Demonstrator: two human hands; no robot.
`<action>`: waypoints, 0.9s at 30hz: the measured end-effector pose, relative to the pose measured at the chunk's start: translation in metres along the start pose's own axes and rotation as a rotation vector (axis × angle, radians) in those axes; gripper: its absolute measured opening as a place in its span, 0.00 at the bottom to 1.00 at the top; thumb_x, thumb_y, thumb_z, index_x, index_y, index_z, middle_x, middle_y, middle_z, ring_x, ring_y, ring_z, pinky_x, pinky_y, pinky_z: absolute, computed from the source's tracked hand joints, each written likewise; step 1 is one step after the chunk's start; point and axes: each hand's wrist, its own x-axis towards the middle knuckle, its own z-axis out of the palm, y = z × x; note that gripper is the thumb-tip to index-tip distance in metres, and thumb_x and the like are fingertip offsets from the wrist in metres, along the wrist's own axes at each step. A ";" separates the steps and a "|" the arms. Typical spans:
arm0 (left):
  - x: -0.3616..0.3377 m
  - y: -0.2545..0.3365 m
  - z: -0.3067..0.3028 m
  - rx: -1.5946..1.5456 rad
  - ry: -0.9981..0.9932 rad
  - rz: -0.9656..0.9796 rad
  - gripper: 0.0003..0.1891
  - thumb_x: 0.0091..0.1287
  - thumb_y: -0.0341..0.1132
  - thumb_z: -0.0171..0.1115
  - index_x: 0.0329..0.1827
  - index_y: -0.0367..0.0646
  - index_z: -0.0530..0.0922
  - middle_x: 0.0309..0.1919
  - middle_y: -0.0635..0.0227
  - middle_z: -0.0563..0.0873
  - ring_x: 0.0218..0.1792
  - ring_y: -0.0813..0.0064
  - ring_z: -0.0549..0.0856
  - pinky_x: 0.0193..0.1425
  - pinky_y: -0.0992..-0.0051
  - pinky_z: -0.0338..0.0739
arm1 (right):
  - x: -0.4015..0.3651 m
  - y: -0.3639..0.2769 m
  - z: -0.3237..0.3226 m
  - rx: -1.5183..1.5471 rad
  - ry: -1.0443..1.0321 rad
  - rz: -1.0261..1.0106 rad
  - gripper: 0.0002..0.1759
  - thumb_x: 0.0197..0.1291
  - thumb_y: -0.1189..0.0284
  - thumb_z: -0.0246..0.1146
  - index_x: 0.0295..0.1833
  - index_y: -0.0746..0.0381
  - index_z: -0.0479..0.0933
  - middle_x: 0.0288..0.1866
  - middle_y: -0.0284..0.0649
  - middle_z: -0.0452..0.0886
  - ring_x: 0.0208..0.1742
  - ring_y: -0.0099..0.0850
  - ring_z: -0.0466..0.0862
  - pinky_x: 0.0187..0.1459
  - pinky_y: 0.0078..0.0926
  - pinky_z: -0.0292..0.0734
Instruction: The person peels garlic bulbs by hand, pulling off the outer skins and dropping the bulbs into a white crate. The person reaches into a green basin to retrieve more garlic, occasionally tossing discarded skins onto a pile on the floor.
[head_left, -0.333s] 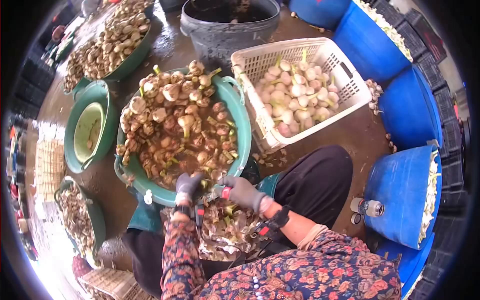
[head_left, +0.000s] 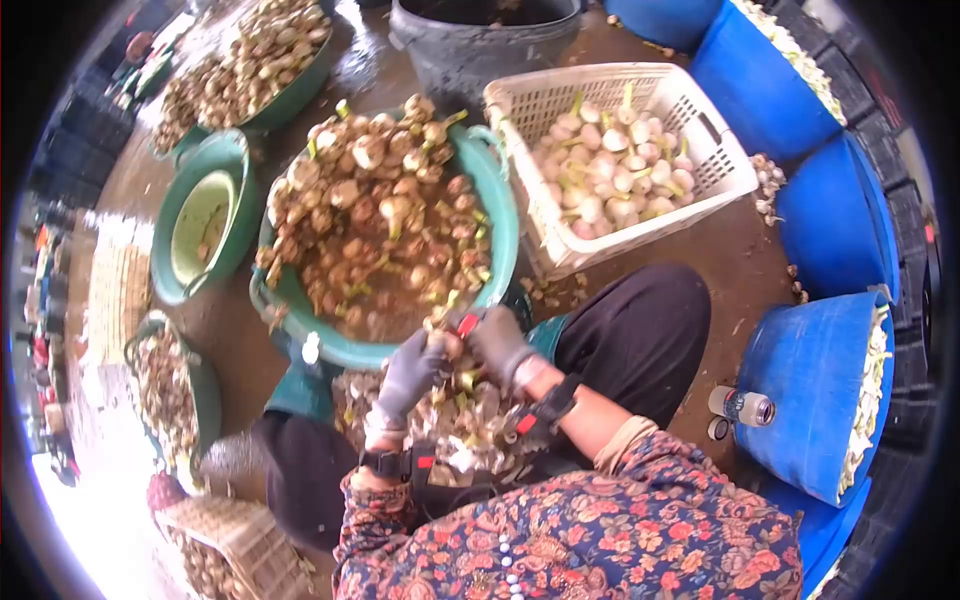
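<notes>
My left hand [head_left: 410, 378], in a grey glove, has its fingers closed around a garlic bulb [head_left: 450, 346] over my lap. Close on the bulb's other side is my right hand [head_left: 498, 340], also gloved and closed. A small tool with a red part [head_left: 467, 324] shows at its fingers; the rest is hidden. Beneath both hands lies a pile of papery garlic skins [head_left: 470, 425]. Just beyond them, a green tub [head_left: 507, 235] holds brown water and many unpeeled garlic bulbs [head_left: 370, 150].
A white crate [head_left: 735, 185] of pale, cleaned garlic stands beyond the tub to the right. Blue barrels [head_left: 800, 370] line the right side, with a bottle [head_left: 742, 406] nearby. Other green tubs [head_left: 170, 235] are on the left; a black bucket [head_left: 480, 50] stands behind.
Both hands have drawn back from the tub's near rim toward my lap and come together around a garlic bulb. The whole view has shifted slightly right.
</notes>
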 end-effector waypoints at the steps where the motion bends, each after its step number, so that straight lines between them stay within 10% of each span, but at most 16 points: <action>1: -0.009 0.005 0.003 0.269 0.124 0.120 0.26 0.55 0.53 0.64 0.47 0.41 0.76 0.32 0.54 0.84 0.37 0.57 0.84 0.43 0.68 0.76 | -0.002 -0.014 -0.010 -0.052 -0.107 0.029 0.20 0.55 0.56 0.62 0.28 0.64 0.80 0.24 0.49 0.79 0.25 0.41 0.79 0.31 0.33 0.72; 7: -0.039 0.018 0.007 0.397 0.240 0.197 0.29 0.52 0.47 0.69 0.52 0.38 0.75 0.35 0.57 0.85 0.36 0.69 0.85 0.43 0.72 0.77 | -0.023 -0.038 -0.013 -0.302 -0.171 -0.074 0.25 0.60 0.55 0.57 0.31 0.70 0.77 0.22 0.52 0.77 0.25 0.41 0.79 0.31 0.34 0.72; 11: -0.046 0.011 -0.003 -0.228 0.062 0.061 0.24 0.55 0.45 0.66 0.48 0.36 0.77 0.28 0.71 0.84 0.24 0.83 0.79 0.29 0.82 0.73 | -0.032 -0.041 -0.024 0.201 -0.430 -0.014 0.13 0.66 0.68 0.51 0.42 0.66 0.76 0.32 0.32 0.79 0.28 0.19 0.76 0.29 0.18 0.72; 15: -0.052 0.004 0.007 -0.541 -0.006 0.099 0.20 0.60 0.45 0.64 0.48 0.38 0.76 0.24 0.78 0.78 0.19 0.91 0.72 0.20 0.87 0.64 | -0.046 -0.058 -0.022 0.624 -0.398 0.414 0.14 0.67 0.63 0.51 0.44 0.63 0.75 0.35 0.33 0.79 0.30 0.20 0.77 0.30 0.19 0.73; 19: -0.052 0.014 0.031 -0.489 0.098 0.250 0.24 0.58 0.46 0.66 0.50 0.37 0.74 0.35 0.68 0.79 0.32 0.79 0.79 0.35 0.81 0.74 | -0.050 -0.031 -0.018 0.917 -0.530 0.556 0.16 0.66 0.60 0.51 0.47 0.62 0.73 0.38 0.35 0.78 0.32 0.22 0.78 0.34 0.19 0.73; 20: -0.045 0.008 0.024 0.151 0.255 0.452 0.27 0.55 0.43 0.69 0.52 0.35 0.72 0.44 0.58 0.78 0.44 0.65 0.79 0.48 0.71 0.74 | -0.041 -0.027 -0.010 0.999 -0.419 0.626 0.16 0.65 0.60 0.53 0.46 0.63 0.73 0.38 0.36 0.77 0.33 0.22 0.76 0.36 0.19 0.73; 21: -0.043 0.002 0.024 0.149 0.258 0.447 0.27 0.55 0.43 0.69 0.52 0.35 0.72 0.44 0.58 0.78 0.44 0.65 0.79 0.48 0.71 0.74 | -0.039 -0.021 -0.009 0.997 -0.422 0.631 0.16 0.65 0.60 0.53 0.46 0.63 0.73 0.38 0.36 0.77 0.33 0.22 0.76 0.36 0.19 0.73; 23: -0.041 -0.003 0.021 0.401 0.543 0.347 0.28 0.53 0.42 0.69 0.53 0.37 0.72 0.49 0.51 0.76 0.50 0.57 0.77 0.51 0.65 0.72 | -0.039 -0.017 -0.008 0.529 -0.278 0.147 0.17 0.64 0.59 0.54 0.44 0.64 0.73 0.35 0.36 0.77 0.33 0.20 0.75 0.36 0.19 0.72; 25: -0.034 -0.014 0.020 0.284 0.550 0.437 0.24 0.53 0.42 0.69 0.49 0.39 0.76 0.46 0.53 0.80 0.45 0.55 0.79 0.49 0.66 0.74 | -0.037 -0.024 -0.010 0.467 -0.293 0.302 0.16 0.63 0.62 0.58 0.43 0.65 0.74 0.34 0.35 0.77 0.34 0.19 0.74 0.36 0.19 0.71; 27: -0.030 -0.016 0.016 0.345 0.155 0.093 0.17 0.54 0.39 0.68 0.43 0.38 0.79 0.37 0.55 0.83 0.39 0.55 0.81 0.48 0.66 0.75 | -0.038 -0.032 -0.012 0.173 -0.334 0.237 0.21 0.61 0.62 0.60 0.51 0.68 0.72 0.44 0.37 0.78 0.42 0.23 0.76 0.46 0.21 0.71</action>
